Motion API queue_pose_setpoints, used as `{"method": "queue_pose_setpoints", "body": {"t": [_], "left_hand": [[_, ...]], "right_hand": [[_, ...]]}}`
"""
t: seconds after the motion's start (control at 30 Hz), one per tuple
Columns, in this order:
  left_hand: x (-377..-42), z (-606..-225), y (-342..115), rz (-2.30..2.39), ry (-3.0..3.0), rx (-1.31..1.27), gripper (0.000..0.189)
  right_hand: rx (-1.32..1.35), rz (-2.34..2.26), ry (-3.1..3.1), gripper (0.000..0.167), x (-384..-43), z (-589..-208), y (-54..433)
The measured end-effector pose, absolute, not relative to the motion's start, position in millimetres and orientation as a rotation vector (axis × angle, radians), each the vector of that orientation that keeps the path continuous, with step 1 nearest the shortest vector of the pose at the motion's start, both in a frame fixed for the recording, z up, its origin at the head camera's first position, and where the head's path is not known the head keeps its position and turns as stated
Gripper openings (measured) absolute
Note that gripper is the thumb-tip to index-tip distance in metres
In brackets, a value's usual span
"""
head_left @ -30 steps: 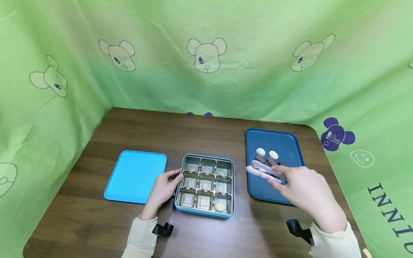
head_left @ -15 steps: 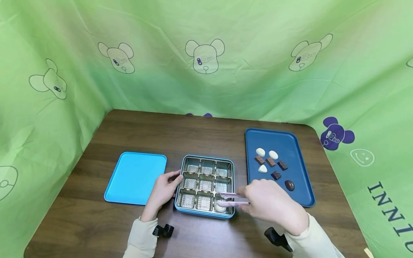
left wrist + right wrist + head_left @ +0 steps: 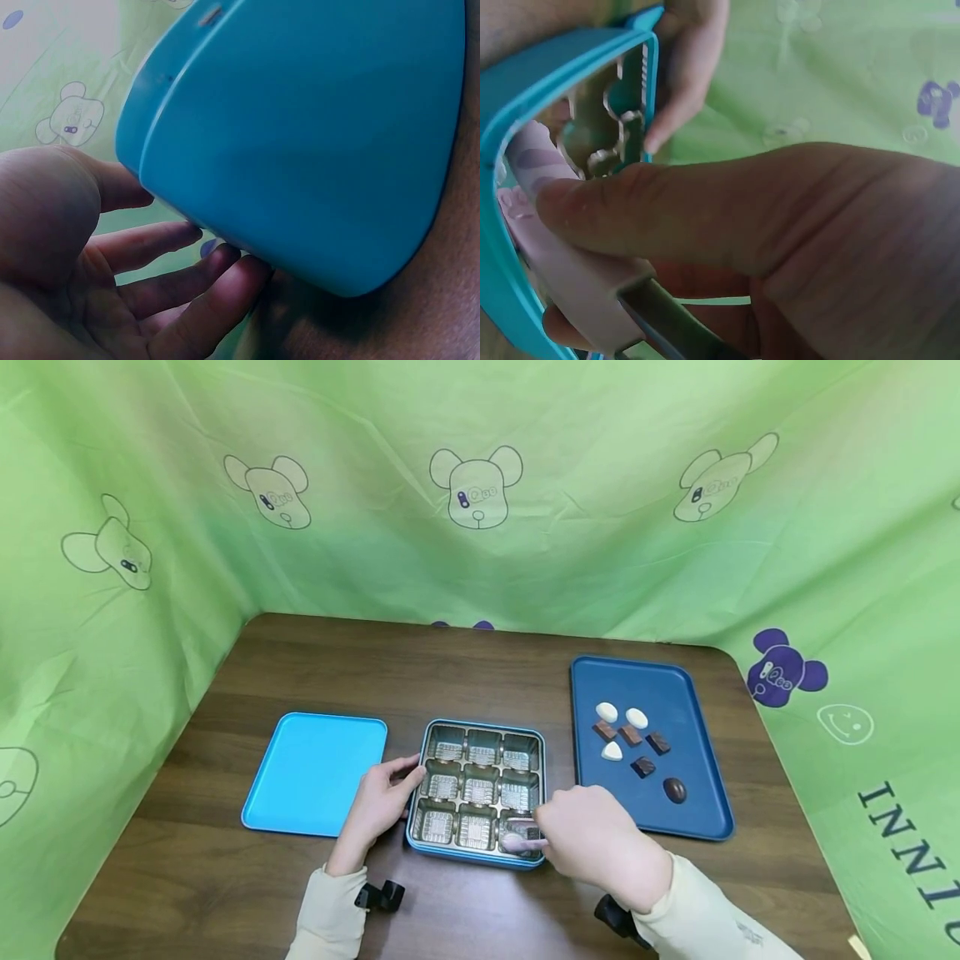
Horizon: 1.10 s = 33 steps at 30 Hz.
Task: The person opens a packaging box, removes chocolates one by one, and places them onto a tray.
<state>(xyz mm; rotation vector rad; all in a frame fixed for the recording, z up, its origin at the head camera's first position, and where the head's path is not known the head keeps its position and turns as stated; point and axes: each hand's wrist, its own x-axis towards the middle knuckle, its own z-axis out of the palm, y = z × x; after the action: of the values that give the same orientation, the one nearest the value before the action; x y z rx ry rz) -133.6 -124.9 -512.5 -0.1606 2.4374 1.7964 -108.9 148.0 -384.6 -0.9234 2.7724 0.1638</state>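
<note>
A square blue tin (image 3: pixel 476 862) with a metallic tray of compartments inside stands mid-table. My left hand (image 3: pixel 382 797) holds its left side; in the left wrist view the thumb lies at the rim and the fingers touch the lower wall. My right hand (image 3: pixel 596 835) grips pale pink tongs (image 3: pixel 531 844), whose tips reach into the front right compartment. A white chocolate (image 3: pixel 510 841) lies there at the tips; whether they pinch it is unclear. In the right wrist view, thumb and fingers hold the tongs (image 3: pixel 577 277), which have a dark metal-looking part toward the wrist.
A dark blue tray (image 3: pixel 686 718) at the right bears several white, brown and dark chocolates (image 3: pixel 631 735). Left of the tin lies a light blue lid (image 3: pixel 315 772). Green printed cloth (image 3: pixel 480 560) stands behind the wooden table (image 3: pixel 420 652).
My right hand has moved left from over the dark blue tray to the tin, bringing the tong tips down into its front right compartment. The left hand has stayed at the tin.
</note>
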Motion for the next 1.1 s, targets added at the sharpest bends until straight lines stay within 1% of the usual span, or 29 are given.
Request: {"method": "queue_pose_setpoints", "body": {"t": [0.33, 0.73, 1.1], "left_hand": [[-133.1, -510.7, -124.6, 1.794, 2.437, -0.171, 0.04], [-134.2, -510.0, -125.5, 1.78, 2.451, -0.168, 0.039], [-134.8, -509.6, -124.8, 1.793, 2.436, -0.178, 0.039]], "right_hand": [[-1.065, 0.355, 2.787, 0.023, -108.6, -400.8, 127.4], [-1.051, 0.372, 2.763, 0.02, -111.4, -401.0, 125.2], [-1.046, 0.363, 2.764, 0.02, -111.9, -402.7, 125.5]]}}
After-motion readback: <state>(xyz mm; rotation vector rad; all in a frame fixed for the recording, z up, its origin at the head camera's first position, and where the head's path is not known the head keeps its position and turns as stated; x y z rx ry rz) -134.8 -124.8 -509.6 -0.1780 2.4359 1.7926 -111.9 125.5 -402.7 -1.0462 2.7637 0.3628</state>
